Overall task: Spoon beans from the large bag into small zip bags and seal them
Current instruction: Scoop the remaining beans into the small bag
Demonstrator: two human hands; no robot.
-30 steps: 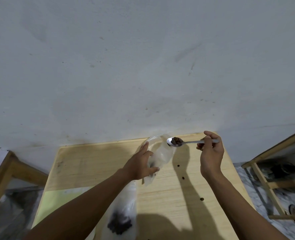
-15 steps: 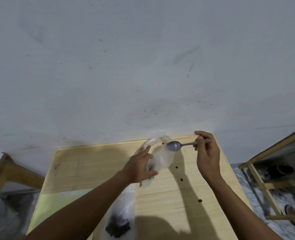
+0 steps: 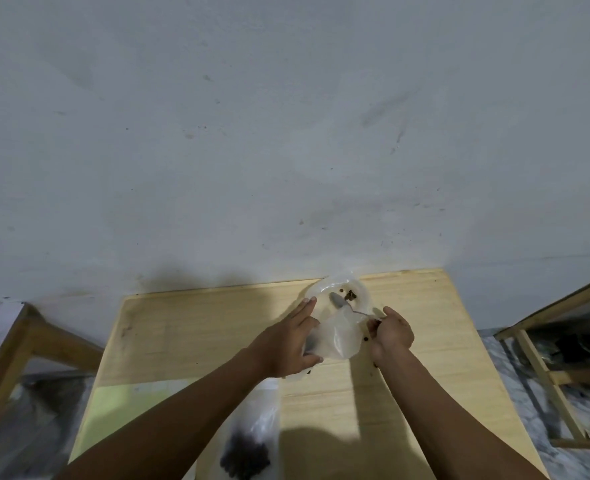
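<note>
A clear plastic bag [image 3: 338, 336] lies on the wooden table [image 3: 189, 327] near its far edge, mouth toward the wall, with a few dark beans [image 3: 350, 294] inside near the opening. My left hand [image 3: 288, 341] holds the bag's left side, thumb under its near edge and fingers stretched along it. My right hand [image 3: 392, 332] pinches the handle of a metal spoon [image 3: 338, 301], whose bowl reaches into the bag's mouth beside the beans. A second clear bag with a clump of dark beans [image 3: 246, 459] lies under my left forearm at the near edge.
Loose beans [image 3: 366, 339] are scattered on the table beside my right hand. A pale green sheet [image 3: 120, 407] lies at the table's near left. Wooden frames stand on the floor at left [image 3: 13, 344] and right [image 3: 542, 368]. A grey wall rises right behind the table.
The spoon was held high at the bag's mouth with beans, then looked empty. My right hand has since dropped lower and closer, spoon bowl now inside the bag, which lies flatter.
</note>
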